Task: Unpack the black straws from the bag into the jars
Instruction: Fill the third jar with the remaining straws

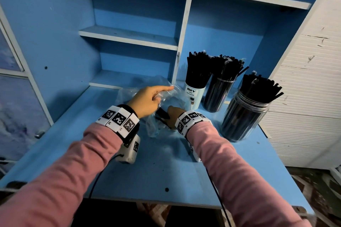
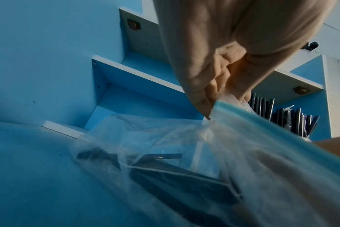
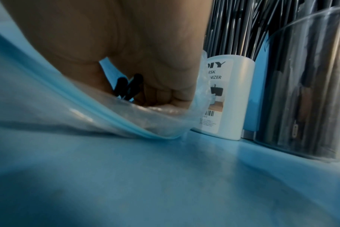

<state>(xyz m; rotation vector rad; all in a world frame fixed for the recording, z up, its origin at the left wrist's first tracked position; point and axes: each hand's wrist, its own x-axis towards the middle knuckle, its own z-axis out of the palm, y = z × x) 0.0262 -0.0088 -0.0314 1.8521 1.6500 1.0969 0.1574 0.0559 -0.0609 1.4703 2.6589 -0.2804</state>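
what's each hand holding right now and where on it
The left hand pinches the clear bag at its blue zip rim, lifting it open. The right hand is inside the bag, fingers curled round a few black straws near their ends.

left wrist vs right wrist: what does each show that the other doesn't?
Left wrist only: left hand pinching the bag's blue zip edge, loose black straws lying inside the bag, and the shelves.

Right wrist only: right hand curled round a few straws at the bag mouth, the white DIY organizer's label, and a clear jar.

Both: the bag, standing straws, the blue tabletop.
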